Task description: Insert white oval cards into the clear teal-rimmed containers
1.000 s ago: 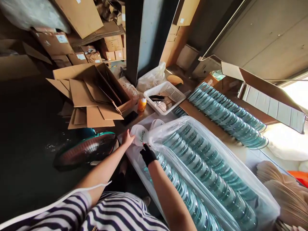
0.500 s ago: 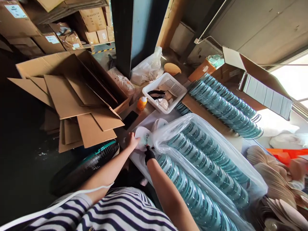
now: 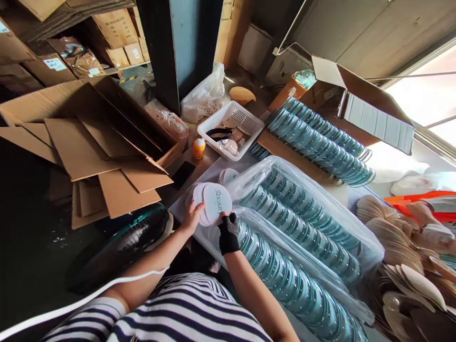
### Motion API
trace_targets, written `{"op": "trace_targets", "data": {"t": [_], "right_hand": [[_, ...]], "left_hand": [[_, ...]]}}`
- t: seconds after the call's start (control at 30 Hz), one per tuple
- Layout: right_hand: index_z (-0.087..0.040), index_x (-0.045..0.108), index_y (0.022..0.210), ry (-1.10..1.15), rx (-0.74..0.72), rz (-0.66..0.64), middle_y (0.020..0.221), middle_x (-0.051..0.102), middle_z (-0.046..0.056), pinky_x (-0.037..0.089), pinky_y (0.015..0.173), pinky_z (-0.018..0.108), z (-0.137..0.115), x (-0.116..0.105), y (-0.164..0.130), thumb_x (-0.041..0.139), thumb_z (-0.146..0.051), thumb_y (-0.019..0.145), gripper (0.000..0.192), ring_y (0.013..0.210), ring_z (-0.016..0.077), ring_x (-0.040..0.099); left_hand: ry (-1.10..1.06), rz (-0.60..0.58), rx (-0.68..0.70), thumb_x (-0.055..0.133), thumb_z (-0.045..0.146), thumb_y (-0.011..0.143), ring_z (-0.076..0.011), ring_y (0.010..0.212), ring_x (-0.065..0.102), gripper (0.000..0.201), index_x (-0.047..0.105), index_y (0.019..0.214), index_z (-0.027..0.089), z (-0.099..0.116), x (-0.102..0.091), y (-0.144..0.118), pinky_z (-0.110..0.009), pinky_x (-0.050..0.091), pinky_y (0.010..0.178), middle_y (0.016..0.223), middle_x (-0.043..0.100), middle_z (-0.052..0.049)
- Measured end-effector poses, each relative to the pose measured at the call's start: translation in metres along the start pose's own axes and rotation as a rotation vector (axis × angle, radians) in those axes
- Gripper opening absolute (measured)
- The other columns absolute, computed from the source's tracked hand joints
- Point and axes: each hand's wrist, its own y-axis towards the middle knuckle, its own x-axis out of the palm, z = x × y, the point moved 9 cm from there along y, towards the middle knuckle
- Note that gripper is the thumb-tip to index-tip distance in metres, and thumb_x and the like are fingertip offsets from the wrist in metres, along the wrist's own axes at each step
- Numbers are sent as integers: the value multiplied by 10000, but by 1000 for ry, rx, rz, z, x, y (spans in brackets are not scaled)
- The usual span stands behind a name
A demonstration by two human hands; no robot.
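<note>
- The white round card (image 3: 217, 203) on top of the stack held by both hands bears the word "beauty" in green script, running sideways.
- White labels on the cardboard boxes (image 3: 117, 28) at the back carry print too small to read.

Glaring daylight upper right, dark shadowed left, edges distorted, sharp centre

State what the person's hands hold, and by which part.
Both hands, bare left hand and black-gloved right hand, hold a stack of round white printed discs by its lower edges.
</note>
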Motion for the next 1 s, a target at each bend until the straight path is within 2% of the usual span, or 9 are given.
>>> {"op": "trace_targets", "data": {"t": [0.17,0.3,0.4,0.6,0.7,0.77,0.83,0.87,1.0], "right_hand": [[-197,534,763,-239,-233,99,708,559,-2,410,623,268,-47,-64,-21,484,-555,804,364,641,134,471],[-197,549,700,-498,-431,117,699,576,23,386,663,295,-84,-131,-48,412,-561,883,430,666,158,472],[-197,573,748,-545,-476,82,741,618,48,393,656,299,-94,-191,-65,368,-558,915,447,679,171,500],[-204,556,698,-607,-492,149,695,611,43,385,639,301,-102,-336,-86,406,-576,898,448,649,173,498],[-204,564,765,-443,-470,205,748,617,35,422,679,301,-107,-401,-97,461,-542,878,371,691,168,517],[-200,585,980,-234,-436,221,918,653,55,462,744,310,-109,-433,-103,512,-523,849,356,808,179,569],[-206,546,1175,-41,-361,168,1097,649,81,488,790,320,-107,-451,-108,524,-531,835,471,935,197,599],[-205,544,1204,31,-314,126,1135,646,89,496,797,324,-104,-456,-110,511,-544,838,499,970,207,606],[-181,611,1105,266,-194,51,1079,676,106,519,734,324,-95,-482,-118,512,-588,814,510,926,233,632]], "left_hand": [[-43,-123,39,645,501,761,-267,1044,636,455,648,1065,162,26,42,-49,-402,483,946,1064,703,-88],[-4,-272,148,624,519,785,-260,1026,635,444,658,1047,162,45,97,-105,-387,482,939,1060,701,-91],[20,-312,161,609,531,797,-254,968,641,420,666,1018,178,34,142,-150,-381,494,895,977,706,-76],[101,-324,159,584,589,769,-204,725,591,394,660,831,208,-20,237,-237,-318,488,669,735,640,-31],[150,-317,187,567,590,784,-174,646,537,391,629,749,206,-37,278,-273,-285,445,591,657,579,-12],[176,-389,190,568,587,791,-161,620,523,396,621,729,200,-45,307,-295,-271,429,565,641,568,-9],[175,-488,173,578,590,785,-158,612,533,405,631,746,190,-51,334,-315,-265,435,560,644,584,-13],[154,-534,153,586,592,777,-161,620,549,412,643,775,184,-53,347,-323,-265,448,568,658,602,-19],[39,-762,-118,642,600,706,-201,675,624,497,668,912,148,-65,394,-353,-297,504,610,735,675,-64]]}}
